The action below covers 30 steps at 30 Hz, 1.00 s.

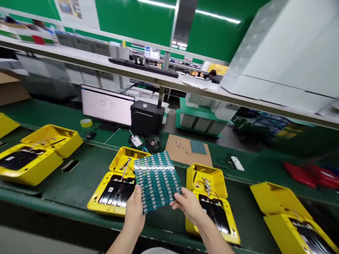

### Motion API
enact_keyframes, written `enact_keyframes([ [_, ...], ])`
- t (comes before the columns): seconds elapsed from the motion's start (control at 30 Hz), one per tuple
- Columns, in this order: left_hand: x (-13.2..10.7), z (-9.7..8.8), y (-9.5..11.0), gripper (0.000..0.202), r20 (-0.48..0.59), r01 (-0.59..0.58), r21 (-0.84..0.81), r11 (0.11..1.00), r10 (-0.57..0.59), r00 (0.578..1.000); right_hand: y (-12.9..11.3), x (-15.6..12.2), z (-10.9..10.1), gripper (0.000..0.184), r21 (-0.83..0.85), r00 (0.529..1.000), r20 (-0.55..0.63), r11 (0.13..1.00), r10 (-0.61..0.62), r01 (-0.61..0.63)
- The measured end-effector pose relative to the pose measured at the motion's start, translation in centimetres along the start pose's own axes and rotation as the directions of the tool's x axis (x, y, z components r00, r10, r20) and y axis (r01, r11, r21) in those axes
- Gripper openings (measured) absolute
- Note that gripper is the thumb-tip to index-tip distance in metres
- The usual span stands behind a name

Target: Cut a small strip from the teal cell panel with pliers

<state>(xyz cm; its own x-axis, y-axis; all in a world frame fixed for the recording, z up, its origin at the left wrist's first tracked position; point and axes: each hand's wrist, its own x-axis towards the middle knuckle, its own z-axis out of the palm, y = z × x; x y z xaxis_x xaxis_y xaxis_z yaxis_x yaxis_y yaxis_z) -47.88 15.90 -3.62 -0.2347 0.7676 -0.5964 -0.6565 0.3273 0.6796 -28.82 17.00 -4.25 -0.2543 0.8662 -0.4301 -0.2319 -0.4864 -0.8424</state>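
Between both hands I hold a teal sheet (158, 181) printed with rows of small repeated shapes, tilted up above the bench. My left hand (135, 207) grips its lower left edge. My right hand (186, 204) pinches its lower right corner between thumb and fingers. Behind the sheet and to its left lies an opened yellow case (101, 199) with black panels inside, partly covered by the sheet and my left hand. Just right of the sheet is a second opened yellow case (229, 218) with wires in its upper half; my right forearm hides part of it.
More opened yellow cases stand at left (33, 174) and right (274, 201). A cardboard sheet (173, 156) holds small parts and a teal strip piece (198, 147). Behind are a monitor (106, 105), a black box (147, 118), yellow tape (86, 123) and a white phone-like object (237, 163). A shelf (144, 70) crosses above.
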Motion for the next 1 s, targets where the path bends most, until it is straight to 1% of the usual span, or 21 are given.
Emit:
enact_keyframes([
  [0.07,0.5,1.3,-0.2,0.039,0.032,0.029,0.016,0.999,-0.029,0.999,0.2,-0.1,-0.9,0.04,0.035,0.999,-0.054,0.999,-0.004,0.006],
  [0.17,1.2,3.0,-0.9,0.041,0.063,0.041,0.057,0.998,-0.045,0.997,0.5,0.0,-2.4,0.039,0.095,0.993,-0.119,0.995,0.002,0.01],
  [0.33,1.9,6.0,-2.1,0.038,0.11,0.033,0.086,0.996,-0.042,0.993,0.5,0.9,-4.9,0.039,0.202,0.986,-0.162,0.979,0.027,0.006],
  [0.53,2.9,9.1,-3.5,0.036,0.039,0.051,0.221,0.974,-0.062,0.997,0.9,2.3,-7.6,0.042,0.317,0.98,-0.185,0.949,0.068,-0.006],
  [0.67,4.5,10.8,-5.2,0.036,0.019,0.119,0.244,0.962,-0.128,0.992,1.4,3.0,-9.9,0.047,0.39,0.973,-0.218,0.921,0.081,0.01],
  [0.73,5.5,11.7,-6.3,0.036,0.025,0.158,0.237,0.959,-0.168,0.985,2.0,3.2,-11.1,0.048,0.426,0.966,-0.243,0.904,0.082,0.03],
  [0.83,6.8,13.3,-7.8,0.033,0.045,0.196,0.211,0.958,-0.21,0.977,3.6,3.4,-12.7,0.047,0.494,0.95,-0.283,0.869,0.134,0.024],
  [0.93,7.9,15.7,-8.9,0.035,0.04,0.16,0.234,0.959,-0.174,0.984,5.3,3.8,-14.2,0.048,0.584,0.931,-0.311,0.812,0.191,0.029],
  [1.0,8.9,17.7,-9.3,0.036,0.048,0.113,0.267,0.957,-0.13,0.99,5.5,3.9,-15.6,0.05,0.629,0.91,-0.359,0.774,0.207,0.072],
])
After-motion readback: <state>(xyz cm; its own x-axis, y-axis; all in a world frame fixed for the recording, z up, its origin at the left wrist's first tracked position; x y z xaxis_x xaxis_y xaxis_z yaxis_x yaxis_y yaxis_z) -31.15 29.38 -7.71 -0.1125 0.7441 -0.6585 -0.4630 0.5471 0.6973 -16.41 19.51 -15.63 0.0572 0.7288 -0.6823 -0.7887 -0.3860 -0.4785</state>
